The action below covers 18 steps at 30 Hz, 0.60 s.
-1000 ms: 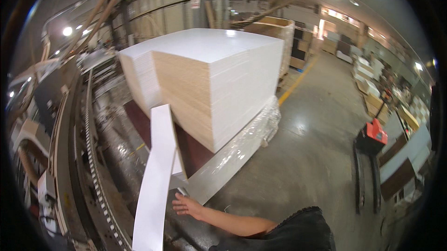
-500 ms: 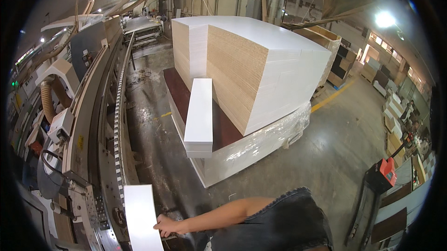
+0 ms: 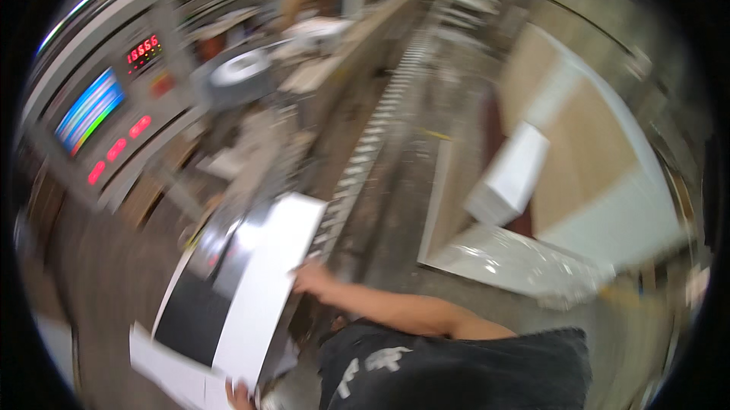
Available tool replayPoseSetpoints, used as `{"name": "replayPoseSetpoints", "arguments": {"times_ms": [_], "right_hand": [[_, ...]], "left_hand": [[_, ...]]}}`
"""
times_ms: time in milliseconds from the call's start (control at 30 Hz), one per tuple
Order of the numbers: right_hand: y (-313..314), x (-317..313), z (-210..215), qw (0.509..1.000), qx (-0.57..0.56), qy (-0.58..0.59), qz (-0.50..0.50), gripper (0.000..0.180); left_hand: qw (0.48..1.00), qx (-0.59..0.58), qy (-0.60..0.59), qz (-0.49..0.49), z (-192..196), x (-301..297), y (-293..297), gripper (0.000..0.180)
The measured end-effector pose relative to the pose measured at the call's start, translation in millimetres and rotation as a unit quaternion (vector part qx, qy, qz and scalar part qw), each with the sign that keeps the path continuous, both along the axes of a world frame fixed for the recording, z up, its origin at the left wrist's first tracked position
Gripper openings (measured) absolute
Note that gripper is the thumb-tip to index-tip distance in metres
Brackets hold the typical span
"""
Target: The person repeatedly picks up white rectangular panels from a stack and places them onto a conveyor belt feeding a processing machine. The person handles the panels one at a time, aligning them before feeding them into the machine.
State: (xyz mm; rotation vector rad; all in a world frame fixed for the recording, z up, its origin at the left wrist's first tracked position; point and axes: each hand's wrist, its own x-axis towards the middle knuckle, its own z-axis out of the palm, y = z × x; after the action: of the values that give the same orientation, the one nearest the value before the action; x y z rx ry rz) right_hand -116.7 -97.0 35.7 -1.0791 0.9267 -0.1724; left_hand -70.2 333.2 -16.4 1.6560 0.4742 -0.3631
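Note:
A long white panel (image 3: 273, 288) lies at a slant over the machine's bed, beside a dark plate. My right hand (image 3: 313, 279) is closed on its right long edge, about halfway along, with the fingers blurred by motion. Low in the picture my left hand (image 3: 239, 395) grips the near end of the same panel; only part of this hand shows. Left of that end, another white board (image 3: 163, 360) lies across the front of the dark plate (image 3: 195, 320).
At the left stands a control panel (image 3: 114, 98) with a lit screen. A toothed conveyor track (image 3: 372, 132) runs away from me. On the right, a wrapped pallet (image 3: 525, 265) carries a white block of panels (image 3: 511, 173) and a tall board stack (image 3: 601, 151).
My view has swung left, bringing the control panel in and shifting the pallet rightward. My left hand now shows at the panel's near end. My right hand stays at its long edge.

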Motion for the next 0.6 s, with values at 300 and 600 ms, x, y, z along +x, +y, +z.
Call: {"name": "replayPoseSetpoints", "arguments": {"times_ms": [300,600], "right_hand": [[-47.7,56.2,-19.7,0.996,-0.022,-0.073,0.054,0.092],[-98.6,87.8,-67.5,0.869,-0.465,0.043,0.164,0.12]], "left_hand": [[0.987,0.007,-0.143,-0.066,21.5,5.1,-82.6,0.075],[0.949,0.183,-0.242,-0.087,11.6,39.6,-134.0,0.071]]}}
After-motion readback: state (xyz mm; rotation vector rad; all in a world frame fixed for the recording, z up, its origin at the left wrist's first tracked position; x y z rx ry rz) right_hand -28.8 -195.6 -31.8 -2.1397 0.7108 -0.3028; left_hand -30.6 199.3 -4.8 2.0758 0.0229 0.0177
